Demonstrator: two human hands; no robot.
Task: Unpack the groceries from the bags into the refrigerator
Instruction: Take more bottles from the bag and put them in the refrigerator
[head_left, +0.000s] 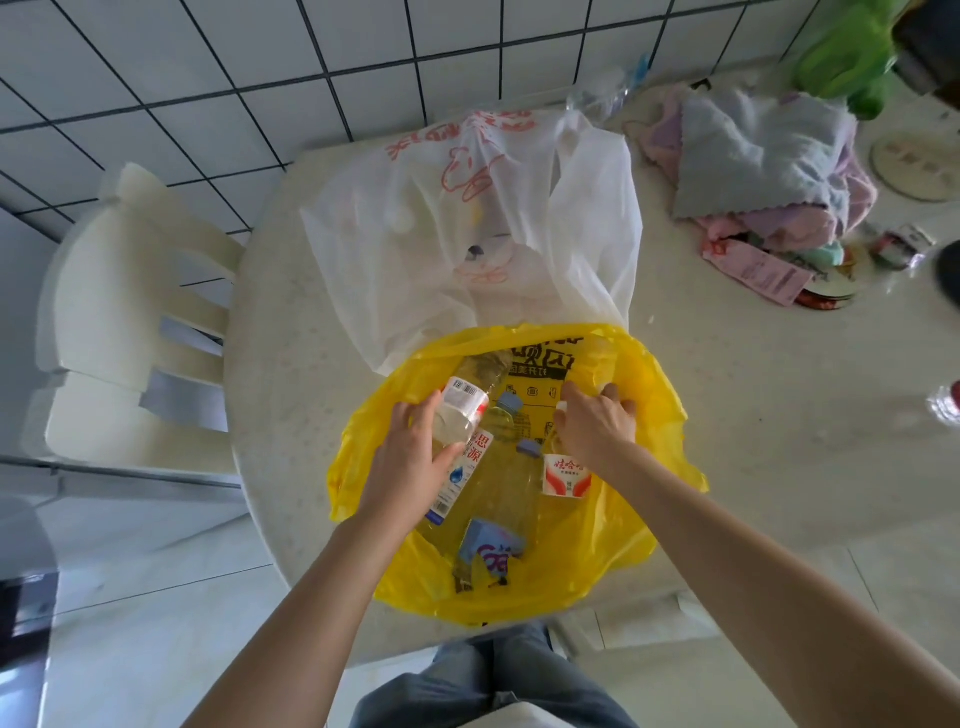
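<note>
Yellow bag (613, 551), hands (410, 457) (597, 426) reaching in, gripping bottles (462, 410)

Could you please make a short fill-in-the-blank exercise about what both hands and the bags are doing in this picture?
1. Both hands reach into the ____ bag.
2. The left hand grips a clear plastic ____.
3. The white bag lies on the table between the yellow bag and the tiled ____.
4. A white plastic ____ stands left of the table.

Missing words: yellow; bottle; wall; chair
</note>
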